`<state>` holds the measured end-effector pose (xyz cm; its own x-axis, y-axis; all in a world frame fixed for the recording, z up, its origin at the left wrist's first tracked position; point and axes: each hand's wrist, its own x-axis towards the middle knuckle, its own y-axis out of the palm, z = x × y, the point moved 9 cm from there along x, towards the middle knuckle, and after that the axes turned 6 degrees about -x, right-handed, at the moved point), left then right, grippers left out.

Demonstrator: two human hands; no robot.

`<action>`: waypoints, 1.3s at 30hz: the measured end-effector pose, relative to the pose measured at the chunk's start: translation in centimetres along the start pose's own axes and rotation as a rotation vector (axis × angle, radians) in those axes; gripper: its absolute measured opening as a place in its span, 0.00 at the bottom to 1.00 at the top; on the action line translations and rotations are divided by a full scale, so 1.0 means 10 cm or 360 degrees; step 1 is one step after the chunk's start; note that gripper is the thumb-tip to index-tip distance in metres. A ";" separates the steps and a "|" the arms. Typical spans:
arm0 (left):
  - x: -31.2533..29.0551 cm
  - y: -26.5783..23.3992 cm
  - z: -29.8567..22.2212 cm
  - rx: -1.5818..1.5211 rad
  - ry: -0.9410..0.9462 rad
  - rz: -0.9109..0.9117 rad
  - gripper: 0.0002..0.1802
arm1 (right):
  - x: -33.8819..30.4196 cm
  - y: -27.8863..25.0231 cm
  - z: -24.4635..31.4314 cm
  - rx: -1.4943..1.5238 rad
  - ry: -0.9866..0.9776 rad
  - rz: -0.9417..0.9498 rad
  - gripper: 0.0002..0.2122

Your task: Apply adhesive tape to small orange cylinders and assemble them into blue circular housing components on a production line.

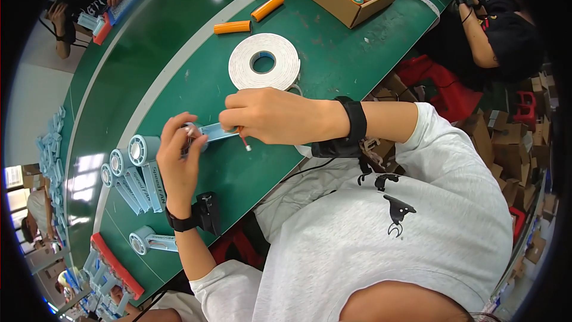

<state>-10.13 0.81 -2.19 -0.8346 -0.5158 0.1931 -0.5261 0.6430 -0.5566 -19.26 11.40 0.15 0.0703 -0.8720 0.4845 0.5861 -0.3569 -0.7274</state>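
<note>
Between my hands is a light-blue handheld fan housing (pixel 215 132), its handle pointing toward my right. My left hand (pixel 179 158) is closed around its round head end, the fingers covering most of it. The fingers of my right hand (pixel 268 116) are bunched at the other end of the handle, gripping there. Below those fingers hangs a short red wire with a small white connector (pixel 248 147); what it joins is hidden by the hand. Left of my left hand lie several similar light-blue fans (pixel 143 150), and one more fan (pixel 143 240) is nearer to me.
A big roll of white tape (pixel 238 62) lies beyond my right hand. Several orange cylindrical battery cells (pixel 267 8) are farther off, beside a cardboard box (pixel 351 16) full of them. A red-edged tray (pixel 116 265) is at lower left. Co-workers sit along the green table (pixel 333 53).
</note>
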 end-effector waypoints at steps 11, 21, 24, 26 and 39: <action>-0.02 0.01 -0.10 0.0133 0.0168 -0.0125 0.25 | 0.38 0.54 -0.15 -0.0303 0.0053 0.0981 0.10; 0.42 -0.22 -0.59 0.0415 0.0611 -0.0235 0.32 | 0.29 0.14 -0.66 0.0792 0.0542 0.0121 0.13; 0.92 -0.25 -0.49 0.0439 0.0678 -0.0187 0.31 | 0.39 -0.12 -1.01 0.0548 0.0663 0.0018 0.14; 1.31 -0.39 -0.31 0.0552 0.0718 -0.0208 0.30 | 0.28 -0.70 -1.13 -0.0079 0.0559 -0.0557 0.15; 1.18 0.81 -0.51 0.0821 0.1028 0.0684 0.41 | -0.89 -0.21 -0.92 -0.0459 0.1216 0.0114 0.18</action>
<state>-25.09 2.82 -0.34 -0.9512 0.2232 0.2131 -0.1425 0.2946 -0.9449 -28.59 16.84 -7.11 -0.5308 -0.8464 0.0430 0.3630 -0.2729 -0.8909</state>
